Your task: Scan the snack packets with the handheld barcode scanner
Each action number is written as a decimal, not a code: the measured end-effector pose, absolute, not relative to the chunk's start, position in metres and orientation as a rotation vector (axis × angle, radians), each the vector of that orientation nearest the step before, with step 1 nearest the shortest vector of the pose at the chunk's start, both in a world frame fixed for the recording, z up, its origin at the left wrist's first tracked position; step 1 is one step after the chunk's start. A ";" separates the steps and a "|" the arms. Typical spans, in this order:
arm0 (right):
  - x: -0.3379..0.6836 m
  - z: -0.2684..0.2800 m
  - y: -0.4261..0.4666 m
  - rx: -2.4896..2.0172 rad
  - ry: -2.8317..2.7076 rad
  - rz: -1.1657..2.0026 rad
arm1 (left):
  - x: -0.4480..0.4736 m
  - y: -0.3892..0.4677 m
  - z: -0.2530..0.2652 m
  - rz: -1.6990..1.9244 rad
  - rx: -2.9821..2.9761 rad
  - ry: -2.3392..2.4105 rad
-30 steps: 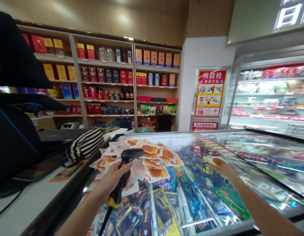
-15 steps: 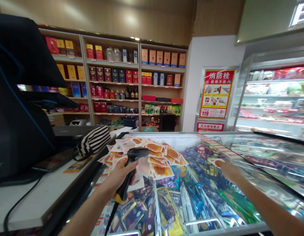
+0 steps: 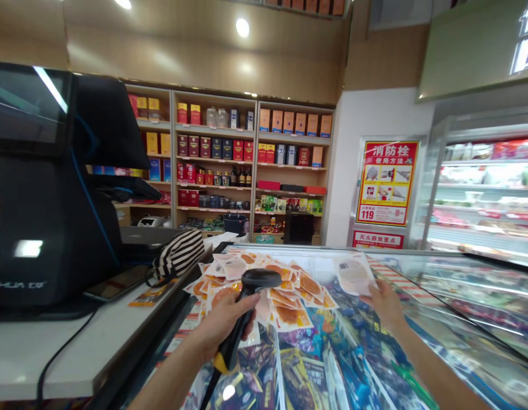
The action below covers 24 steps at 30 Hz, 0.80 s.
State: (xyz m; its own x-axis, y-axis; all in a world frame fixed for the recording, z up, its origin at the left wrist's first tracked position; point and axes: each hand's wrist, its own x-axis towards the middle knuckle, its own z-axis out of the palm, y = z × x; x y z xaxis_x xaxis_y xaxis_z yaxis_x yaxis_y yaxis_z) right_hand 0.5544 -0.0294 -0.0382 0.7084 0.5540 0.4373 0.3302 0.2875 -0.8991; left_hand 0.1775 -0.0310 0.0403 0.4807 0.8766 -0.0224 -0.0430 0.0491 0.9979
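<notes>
My left hand (image 3: 229,322) is wrapped round the handle of a black barcode scanner (image 3: 260,278), its head tilted over the heap. A cable runs down from the scanner's yellow-trimmed base. At the right, my right hand (image 3: 384,304) pinches the lower corner of a flat packet (image 3: 353,274), which is raised with its pale printed back facing me. Between and behind my hands, a heap of flat packets (image 3: 289,313) with round orange-brown pieces inside lies spread on the glass top of a chest freezer (image 3: 323,256). Part of the heap is hidden behind the scanner.
On the left a white counter (image 3: 45,359) carries a black checkout terminal (image 3: 41,239) and a striped pouch (image 3: 180,253). Colourful wrapped goods (image 3: 306,364) show through the freezer glass. Shelves of boxes (image 3: 210,148) stand at the back, with a lit fridge (image 3: 490,199) at right.
My right hand has turned the packet up, so its pale back now shows, and brought it slightly closer to the heap. My left hand keeps the scanner. The view has tilted upward.
</notes>
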 end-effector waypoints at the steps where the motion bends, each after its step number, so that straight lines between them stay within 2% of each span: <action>1: 0.541 -0.039 -0.023 -1.233 -0.818 0.253 | 0.178 -0.033 0.042 0.834 1.336 0.805; 7: 0.502 -0.051 0.000 -1.153 -0.798 0.375 | 0.180 -0.034 0.049 0.851 1.298 0.764; 24: 0.494 -0.066 0.018 -1.395 -0.853 0.167 | 0.189 -0.029 0.057 0.701 1.374 0.647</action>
